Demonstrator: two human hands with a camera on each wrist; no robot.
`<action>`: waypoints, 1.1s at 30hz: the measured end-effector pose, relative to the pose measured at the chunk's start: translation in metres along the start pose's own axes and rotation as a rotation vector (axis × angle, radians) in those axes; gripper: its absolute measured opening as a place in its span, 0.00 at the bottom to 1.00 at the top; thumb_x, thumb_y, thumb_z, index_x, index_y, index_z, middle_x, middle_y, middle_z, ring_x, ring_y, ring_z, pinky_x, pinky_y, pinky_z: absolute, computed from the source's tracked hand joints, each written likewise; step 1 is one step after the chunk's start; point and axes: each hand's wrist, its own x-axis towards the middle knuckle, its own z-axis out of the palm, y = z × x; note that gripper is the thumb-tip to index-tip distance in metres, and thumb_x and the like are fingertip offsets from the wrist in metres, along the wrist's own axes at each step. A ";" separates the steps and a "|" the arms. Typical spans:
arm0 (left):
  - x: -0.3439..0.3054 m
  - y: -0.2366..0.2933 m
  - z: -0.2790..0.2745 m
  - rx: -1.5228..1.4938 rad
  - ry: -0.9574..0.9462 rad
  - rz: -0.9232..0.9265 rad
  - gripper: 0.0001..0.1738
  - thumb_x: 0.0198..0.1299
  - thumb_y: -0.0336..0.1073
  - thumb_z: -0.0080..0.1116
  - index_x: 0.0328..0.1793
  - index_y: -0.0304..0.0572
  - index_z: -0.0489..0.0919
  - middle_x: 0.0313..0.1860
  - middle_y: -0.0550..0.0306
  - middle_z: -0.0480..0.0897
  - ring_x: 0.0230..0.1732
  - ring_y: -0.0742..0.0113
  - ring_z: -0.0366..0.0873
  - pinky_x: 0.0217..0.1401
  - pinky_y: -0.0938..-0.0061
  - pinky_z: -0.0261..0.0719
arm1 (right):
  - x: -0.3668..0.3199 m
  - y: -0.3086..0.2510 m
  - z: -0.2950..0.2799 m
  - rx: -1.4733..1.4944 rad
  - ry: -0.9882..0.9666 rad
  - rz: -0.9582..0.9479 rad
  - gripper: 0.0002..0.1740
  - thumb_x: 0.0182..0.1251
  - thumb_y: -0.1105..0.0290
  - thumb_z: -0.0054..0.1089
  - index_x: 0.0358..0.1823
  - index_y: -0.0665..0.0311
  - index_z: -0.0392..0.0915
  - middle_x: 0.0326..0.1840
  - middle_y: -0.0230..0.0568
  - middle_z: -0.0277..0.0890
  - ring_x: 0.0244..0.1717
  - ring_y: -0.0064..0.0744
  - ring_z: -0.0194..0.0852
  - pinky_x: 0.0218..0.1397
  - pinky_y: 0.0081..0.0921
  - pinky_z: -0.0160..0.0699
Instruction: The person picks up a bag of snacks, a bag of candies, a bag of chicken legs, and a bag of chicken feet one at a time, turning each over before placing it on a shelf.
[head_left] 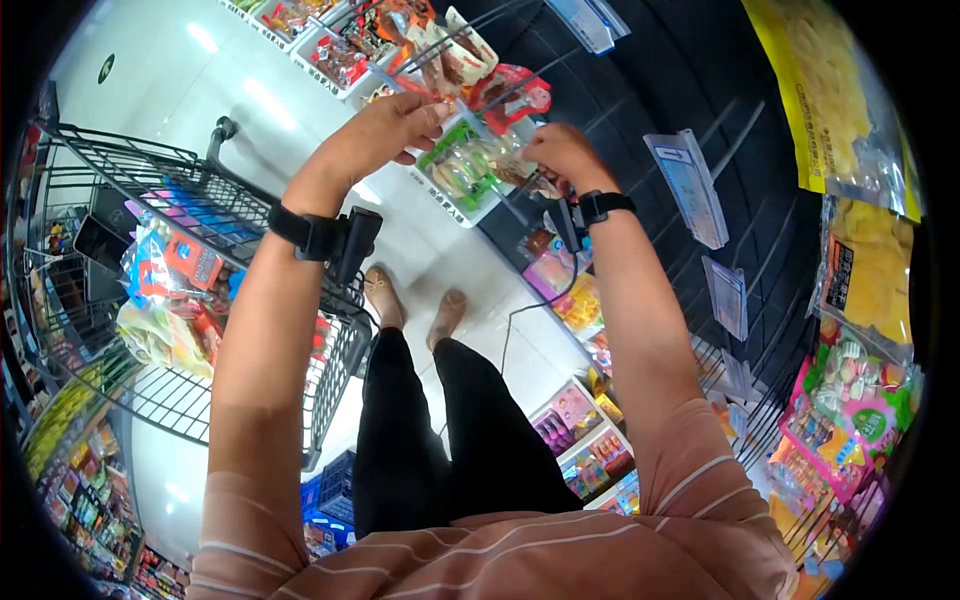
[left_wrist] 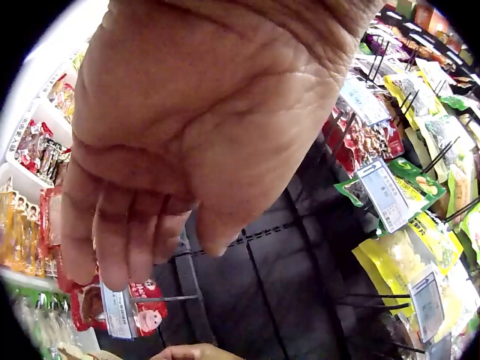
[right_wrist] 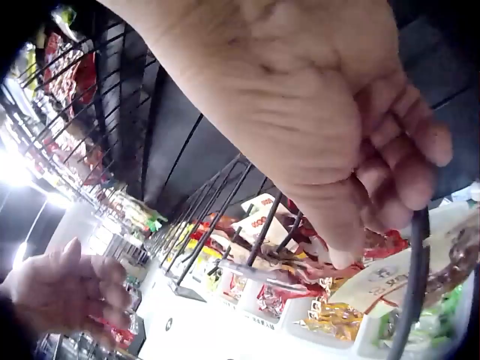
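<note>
My left hand (head_left: 385, 135) reaches out over the shelf front, fingers loosely bent. Its palm faces the left wrist camera (left_wrist: 202, 142), and no thing shows in it. Beyond its fingertips hangs a red snack packet (left_wrist: 154, 307) behind a price tag (left_wrist: 118, 311). Across from it is my right hand (head_left: 568, 155), with thumb and fingers curled. Close under its fingertips lies a packet with a pale label (right_wrist: 379, 283) and brown contents (right_wrist: 459, 255). Whether the right fingers hold it I cannot tell. A black cable (right_wrist: 415, 281) crosses in front of that packet.
A wire shopping cart (head_left: 150, 180) with bagged goods (head_left: 175, 290) stands to the left. White bins (head_left: 335, 65) of small snacks line the shelf's lower front. Metal hooks (head_left: 735, 130) with price tags (head_left: 688, 190) stick out from the dark back panel. Bags of yellow snacks (head_left: 865, 260) hang at right.
</note>
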 end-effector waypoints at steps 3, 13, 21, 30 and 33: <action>0.010 -0.001 0.006 -0.023 -0.040 -0.016 0.33 0.67 0.60 0.54 0.62 0.36 0.76 0.48 0.54 0.83 0.50 0.65 0.82 0.49 0.71 0.80 | -0.004 -0.014 0.013 -0.464 0.053 -0.086 0.14 0.56 0.64 0.64 0.38 0.67 0.85 0.42 0.55 0.84 0.47 0.51 0.84 0.49 0.43 0.82; 0.004 -0.004 0.030 -0.187 0.001 0.005 0.28 0.68 0.57 0.54 0.55 0.36 0.79 0.44 0.57 0.84 0.43 0.68 0.82 0.44 0.72 0.81 | 0.018 0.018 0.003 -0.362 0.367 -0.008 0.15 0.68 0.67 0.45 0.43 0.59 0.84 0.46 0.50 0.83 0.51 0.50 0.82 0.51 0.47 0.80; -0.001 -0.005 0.038 -0.171 0.007 0.171 0.26 0.69 0.55 0.53 0.52 0.36 0.80 0.43 0.56 0.84 0.47 0.68 0.81 0.48 0.71 0.82 | -0.019 -0.005 -0.008 -0.276 0.513 0.016 0.16 0.71 0.60 0.48 0.52 0.57 0.79 0.49 0.51 0.83 0.52 0.55 0.81 0.52 0.47 0.78; -0.035 0.048 0.038 -0.720 0.290 0.389 0.20 0.72 0.45 0.49 0.49 0.31 0.78 0.39 0.52 0.84 0.40 0.65 0.85 0.43 0.74 0.86 | -0.114 -0.013 0.041 0.226 0.512 -0.313 0.13 0.71 0.67 0.52 0.52 0.64 0.78 0.43 0.51 0.83 0.43 0.46 0.84 0.45 0.33 0.80; -0.060 0.058 0.042 -0.754 0.354 0.372 0.20 0.71 0.45 0.49 0.48 0.31 0.78 0.39 0.52 0.84 0.39 0.65 0.85 0.43 0.73 0.86 | -0.160 -0.026 0.057 0.365 0.395 -0.308 0.12 0.70 0.70 0.52 0.50 0.64 0.78 0.40 0.49 0.83 0.39 0.38 0.84 0.41 0.30 0.79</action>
